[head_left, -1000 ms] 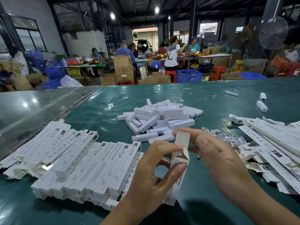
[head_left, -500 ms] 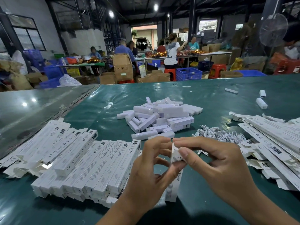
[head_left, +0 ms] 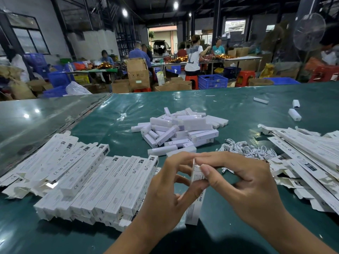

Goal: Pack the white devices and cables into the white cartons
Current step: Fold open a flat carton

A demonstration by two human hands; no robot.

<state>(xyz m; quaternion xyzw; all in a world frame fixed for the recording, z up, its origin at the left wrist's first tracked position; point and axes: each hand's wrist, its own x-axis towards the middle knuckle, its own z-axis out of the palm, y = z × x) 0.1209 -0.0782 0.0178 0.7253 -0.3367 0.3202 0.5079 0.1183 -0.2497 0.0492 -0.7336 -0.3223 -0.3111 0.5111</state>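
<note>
Head view of a packing bench. At lower centre of the frame, both hands hold one long white carton [head_left: 194, 197] standing nearly upright, its lower end close to the green table [head_left: 229, 110]. The left hand [head_left: 171, 187] has its fingers curled round the carton's upper part, thumb against the near face. The right hand [head_left: 244, 182] pinches the carton's top end, with thumb and forefinger pressed together on the flap; whether the flap is fully tucked cannot be told.

Left of the hands, in the lower left of the frame, lies a row of closed cartons [head_left: 102, 187], laid side by side and partly stacked, printed faces up. Further left a second, looser row [head_left: 60, 162] overlaps it.

At centre frame, just beyond the fingertips, is a heap of white devices [head_left: 181, 131], short rectangular bars piled at mixed angles. To its right, touching the flat stock, lies a tangle of white cables [head_left: 245, 149]. Flat unfolded cartons [head_left: 310, 158] fan across the right edge of the frame.

Three loose devices [head_left: 294, 114] lie well apart in the upper right of the table. Beyond the table's far edge, seated and standing workers [head_left: 192, 57], cardboard boxes [head_left: 137, 72] and blue crates [head_left: 212, 81] fill the upper half.
</note>
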